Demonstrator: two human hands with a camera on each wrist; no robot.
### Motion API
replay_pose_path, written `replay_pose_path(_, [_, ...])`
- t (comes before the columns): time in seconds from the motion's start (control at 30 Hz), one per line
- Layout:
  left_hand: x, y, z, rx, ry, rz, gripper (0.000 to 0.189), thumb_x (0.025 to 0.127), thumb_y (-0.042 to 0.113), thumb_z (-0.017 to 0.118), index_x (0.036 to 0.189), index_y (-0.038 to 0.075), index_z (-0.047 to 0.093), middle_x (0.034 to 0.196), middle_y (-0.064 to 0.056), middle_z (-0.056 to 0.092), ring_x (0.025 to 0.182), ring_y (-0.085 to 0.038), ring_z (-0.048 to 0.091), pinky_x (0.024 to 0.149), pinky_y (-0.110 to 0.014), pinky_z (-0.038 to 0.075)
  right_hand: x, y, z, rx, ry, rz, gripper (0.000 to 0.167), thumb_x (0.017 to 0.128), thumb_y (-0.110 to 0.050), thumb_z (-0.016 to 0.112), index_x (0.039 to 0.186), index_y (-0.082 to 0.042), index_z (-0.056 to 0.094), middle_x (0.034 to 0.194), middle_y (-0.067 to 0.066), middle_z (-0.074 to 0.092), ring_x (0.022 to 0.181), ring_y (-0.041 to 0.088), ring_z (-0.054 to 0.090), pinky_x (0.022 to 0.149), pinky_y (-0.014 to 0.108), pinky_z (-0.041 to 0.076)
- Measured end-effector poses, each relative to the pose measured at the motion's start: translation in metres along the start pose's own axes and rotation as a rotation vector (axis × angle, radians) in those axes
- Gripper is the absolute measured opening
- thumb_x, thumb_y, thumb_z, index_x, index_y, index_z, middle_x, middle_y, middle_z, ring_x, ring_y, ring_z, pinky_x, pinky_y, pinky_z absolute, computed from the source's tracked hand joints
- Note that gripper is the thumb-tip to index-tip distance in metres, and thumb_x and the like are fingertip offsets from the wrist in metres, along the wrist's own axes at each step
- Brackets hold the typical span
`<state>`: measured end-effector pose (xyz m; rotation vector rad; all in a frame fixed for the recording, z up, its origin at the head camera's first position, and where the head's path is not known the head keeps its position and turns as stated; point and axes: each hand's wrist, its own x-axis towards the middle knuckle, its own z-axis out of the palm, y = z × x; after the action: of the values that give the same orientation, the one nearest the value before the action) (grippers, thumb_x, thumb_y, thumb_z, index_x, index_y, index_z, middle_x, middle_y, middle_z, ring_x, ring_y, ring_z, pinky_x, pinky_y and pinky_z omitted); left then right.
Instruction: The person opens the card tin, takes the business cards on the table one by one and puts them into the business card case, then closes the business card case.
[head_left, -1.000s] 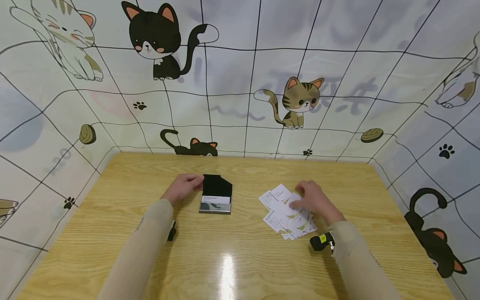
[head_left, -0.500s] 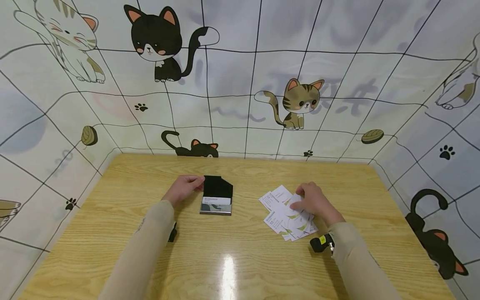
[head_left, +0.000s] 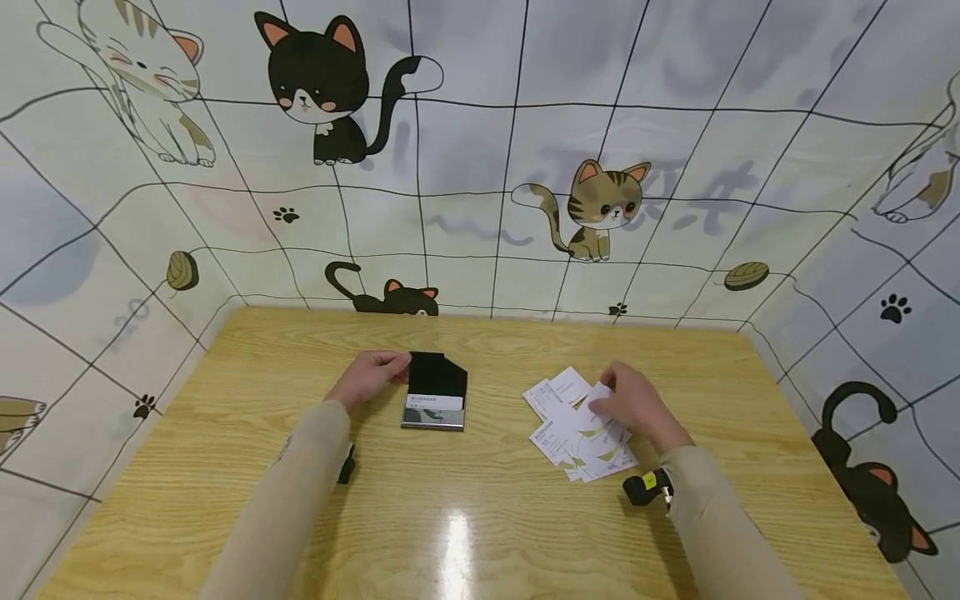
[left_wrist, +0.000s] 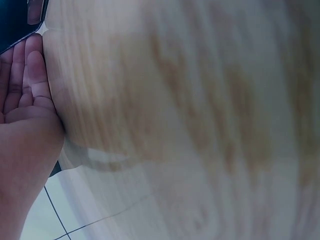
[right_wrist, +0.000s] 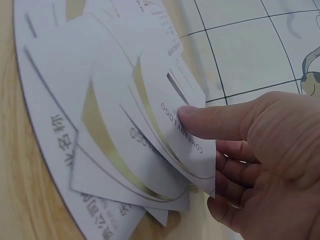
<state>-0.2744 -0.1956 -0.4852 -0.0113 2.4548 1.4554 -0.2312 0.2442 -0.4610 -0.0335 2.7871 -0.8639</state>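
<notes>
A business card case (head_left: pixel 435 400) lies opened on the table left of the middle, its black lid laid back and a white card showing above its shiny front. My left hand (head_left: pixel 369 377) holds the lid by its upper left edge; in the left wrist view the fingers (left_wrist: pixel 20 75) reach that dark glossy edge. To the right, several white business cards (head_left: pixel 551 437) with gold curves overlap in a loose pile. My right hand (head_left: pixel 637 404) pinches one business card (right_wrist: pixel 167 115) at the pile's top, thumb on its printed face and fingers behind.
A light wooden table (head_left: pixel 405 517) carries both the case and the cards. Behind it and at both sides hangs a white sheet (head_left: pixel 465 150) printed with cats and grid lines. Black wrist cameras (head_left: pixel 647 486) sit at the sleeves.
My right hand shifts slightly to the right, and the card it pinches lifts and tilts off the pile. The left hand and the case stay in place.
</notes>
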Motion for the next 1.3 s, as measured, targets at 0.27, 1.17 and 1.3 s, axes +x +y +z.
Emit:
replay_pose_path(0.27, [0.0, 0.001, 0.0, 0.018, 0.0, -0.004, 0.04, 0.108, 0.04, 0.056, 0.107, 0.005, 0.075, 0.101, -0.007, 0.075, 0.099, -0.022, 0.068, 0.104, -0.044, 0.049, 0.001, 0.003, -0.009, 0.023, 0.035, -0.037, 0.03, 0.098, -0.009, 0.067, 0.123, 0.006, 0.059, 0.111, 0.021, 0.063, 0.097, 0.031, 0.06, 0.081, 0.041, 0.052])
replay_pose_path(1.17, [0.0, -0.001, -0.002, 0.028, 0.002, -0.001, 0.041, 0.107, 0.043, 0.057, 0.107, 0.006, 0.076, 0.104, -0.007, 0.075, 0.103, -0.023, 0.068, 0.107, -0.045, 0.047, -0.008, -0.03, -0.021, 0.278, 0.035, -0.072, 0.021, 0.1, -0.004, 0.062, 0.117, 0.007, 0.066, 0.095, 0.014, 0.065, 0.078, 0.02, 0.059, 0.066, 0.034, 0.054])
replay_pose_path(1.3, [-0.001, -0.001, -0.001, 0.021, 0.006, -0.001, 0.041, 0.107, 0.043, 0.057, 0.103, 0.007, 0.075, 0.102, -0.007, 0.074, 0.101, -0.023, 0.067, 0.106, -0.044, 0.047, -0.008, -0.038, -0.016, 0.328, 0.037, -0.094, 0.019, 0.099, -0.003, 0.062, 0.115, 0.006, 0.066, 0.09, 0.013, 0.064, 0.074, 0.019, 0.058, 0.066, 0.033, 0.055])
